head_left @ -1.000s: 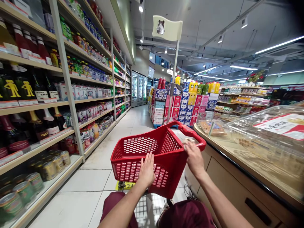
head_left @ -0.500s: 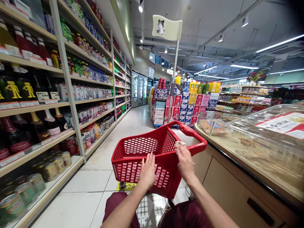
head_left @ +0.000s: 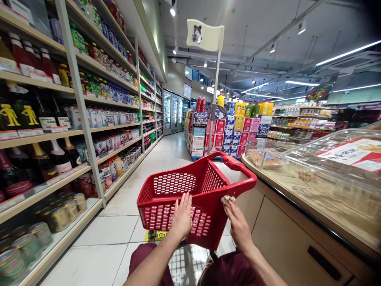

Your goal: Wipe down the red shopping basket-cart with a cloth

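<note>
A red plastic shopping cart (head_left: 208, 214) with a perforated basket stands right in front of my knees. My left hand (head_left: 182, 216) lies flat against its near side, fingers stretched out. With my right hand (head_left: 238, 224) I press a small pale cloth (head_left: 228, 200) to the cart's side panel, below the handle (head_left: 238, 167). Only a crumpled edge of the cloth shows past my fingertips. From the cart rises a pole (head_left: 216, 79) topped by a cream flag (head_left: 205, 35) with an animal picture.
Shelves of bottles and cans (head_left: 116, 131) line the left side. A wooden counter (head_left: 285, 230) with a clear food cover (head_left: 345, 159) runs close on the right. Stacked drink boxes (head_left: 218, 135) stand ahead. A tiled aisle (head_left: 171, 147) leads to glass-door coolers (head_left: 173, 109).
My right hand has moved down along the cart's side panel, away from the rim near the handle, with the cloth. My left hand stays on the basket side.
</note>
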The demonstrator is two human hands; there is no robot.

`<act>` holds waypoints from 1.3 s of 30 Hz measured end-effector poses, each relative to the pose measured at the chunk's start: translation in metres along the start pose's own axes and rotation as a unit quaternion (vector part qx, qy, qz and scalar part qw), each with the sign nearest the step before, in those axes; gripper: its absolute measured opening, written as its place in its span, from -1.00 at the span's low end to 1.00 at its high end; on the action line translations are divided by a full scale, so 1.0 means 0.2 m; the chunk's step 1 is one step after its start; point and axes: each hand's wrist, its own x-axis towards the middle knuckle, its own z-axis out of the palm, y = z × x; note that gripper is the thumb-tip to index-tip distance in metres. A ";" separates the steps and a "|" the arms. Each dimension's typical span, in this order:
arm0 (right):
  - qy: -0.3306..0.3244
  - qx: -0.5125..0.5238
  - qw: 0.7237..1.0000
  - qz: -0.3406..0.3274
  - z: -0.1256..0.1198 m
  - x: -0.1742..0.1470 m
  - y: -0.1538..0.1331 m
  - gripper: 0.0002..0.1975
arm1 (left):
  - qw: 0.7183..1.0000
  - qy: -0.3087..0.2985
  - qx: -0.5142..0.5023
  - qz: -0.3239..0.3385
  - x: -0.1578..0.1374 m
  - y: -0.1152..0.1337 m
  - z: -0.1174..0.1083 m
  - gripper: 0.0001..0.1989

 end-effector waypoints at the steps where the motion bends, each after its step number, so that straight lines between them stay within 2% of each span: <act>1: 0.012 0.000 1.000 0.015 -0.01 0.04 0.03 -0.49 | 1.000 0.000 0.001 -0.001 0.00 0.00 0.00 -0.17; 4: 0.063 -0.022 0.994 0.092 -0.04 0.20 0.13 -0.50 | 1.000 0.006 0.002 -0.003 0.01 0.01 0.00 -0.18; 6: 0.065 -0.025 0.992 0.108 -0.04 0.27 0.15 -0.50 | 1.000 0.011 0.000 -0.003 0.01 0.00 0.00 -0.19; 11: -0.005 0.017 1.000 0.003 0.01 0.22 0.06 -0.49 | 1.000 0.004 -0.004 -0.009 0.02 0.00 -0.01 -0.19; 16: 0.045 -0.063 0.993 0.090 -0.02 0.30 0.17 -0.50 | 1.000 0.015 -0.008 -0.003 0.09 0.09 -0.03 -0.26; 21: -0.033 -0.044 0.998 0.010 -0.01 0.32 0.16 -0.52 | 1.000 -0.010 -0.003 0.015 0.12 0.17 -0.03 -0.24; 27: 0.043 -0.053 0.991 0.117 -0.01 0.27 0.16 -0.49 | 0.999 -0.030 0.017 0.016 0.08 0.16 -0.04 -0.25; 31: 0.001 0.002 1.000 0.025 0.05 0.13 0.05 -0.47 | 0.999 -0.033 0.004 0.005 0.09 0.15 -0.05 -0.25; 33: -0.003 0.000 1.000 0.006 0.05 0.12 0.06 -0.46 | 0.999 -0.029 -0.001 0.013 0.09 0.15 -0.05 -0.26; 37: 0.062 -0.051 0.990 0.118 -0.01 0.21 0.20 -0.47 | 1.000 -0.021 -0.006 0.005 0.09 0.16 -0.04 -0.25; 39: 0.068 -0.057 0.987 0.132 0.00 0.20 0.19 -0.46 | 1.000 -0.019 -0.005 -0.002 0.08 0.16 -0.03 -0.25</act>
